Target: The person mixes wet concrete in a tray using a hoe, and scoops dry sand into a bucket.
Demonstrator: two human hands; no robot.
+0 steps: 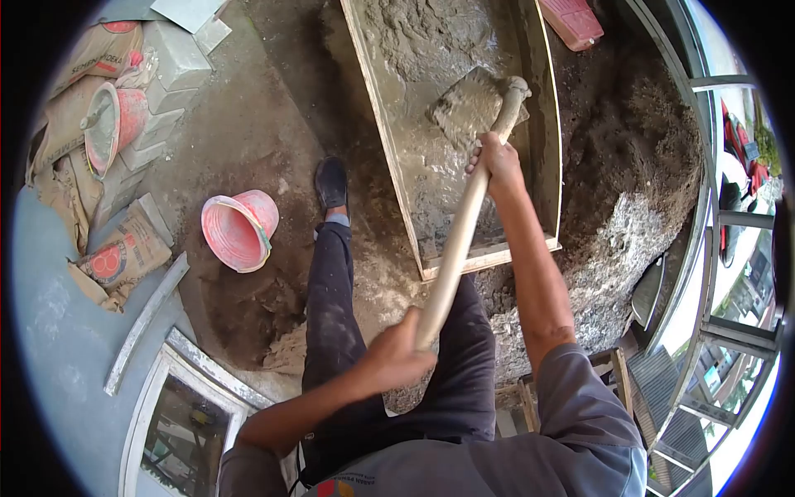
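Both my hands are wrapped round the long pale handle of a hoe (455, 240). My left hand (396, 352) grips the lower end, close to my legs. Farther up the shaft, nearer the head, my right hand (499, 161) is closed on it. The hoe's broad blade (468, 108) is coated in mud-grey mortar and lies in the wet mortar (422, 195). Around the mortar stands a long wooden mixing trough (389, 145) whose near end board is close to my knees.
A red-and-white bucket (240, 230) lies tipped on the ground at left. Cement sacks (124, 253), grey blocks (175, 62) and another bucket (124, 124) stand by the wall. Dark sand (638, 141) is heaped right of the trough, near a red container (573, 21). A window (182, 414) is at lower left.
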